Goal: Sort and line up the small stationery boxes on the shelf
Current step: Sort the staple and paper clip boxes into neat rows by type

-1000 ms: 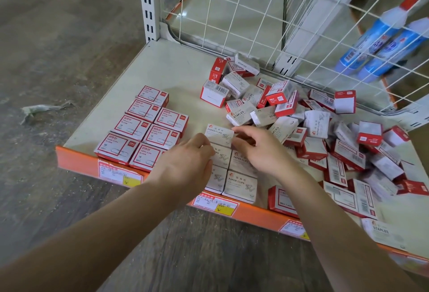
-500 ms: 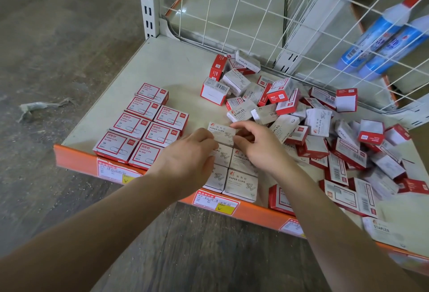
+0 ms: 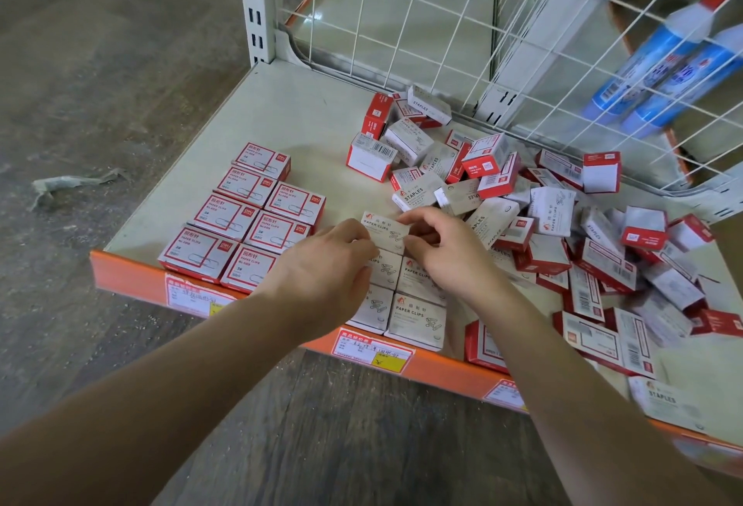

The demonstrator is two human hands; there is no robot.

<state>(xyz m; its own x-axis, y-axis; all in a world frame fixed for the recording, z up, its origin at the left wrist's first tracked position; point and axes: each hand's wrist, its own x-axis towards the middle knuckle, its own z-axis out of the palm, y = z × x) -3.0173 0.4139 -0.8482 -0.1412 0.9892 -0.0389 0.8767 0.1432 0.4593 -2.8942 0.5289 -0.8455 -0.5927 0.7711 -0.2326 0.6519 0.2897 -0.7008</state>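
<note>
1. On the shelf (image 3: pixel 305 111), near its front edge at 6 o'clock, both hands meet over a grey paper-clip box (image 3: pixel 384 229).
2. Left hand (image 3: pixel 321 276): its fingers curl against the box's left end, pinching it.
3. Right hand (image 3: pixel 450 254): its thumb and fingers pinch the box's right end.
4. That box lies at the far end of a short block of grey boxes (image 3: pixel 418 316), set in two columns that reach the orange shelf lip (image 3: pixel 128 272).
5. At 9 o'clock from the hands, red-framed boxes (image 3: pixel 241 220) lie flat in two neat columns, touching one another.
6. From 12 to 4 o'clock, a loose heap of red and white boxes (image 3: pixel 563 232) lies jumbled, many tilted or overlapping.
7. Behind the wire grid (image 3: pixel 442 15), at 2 o'clock, lie two blue bottles (image 3: pixel 667 63).
</note>
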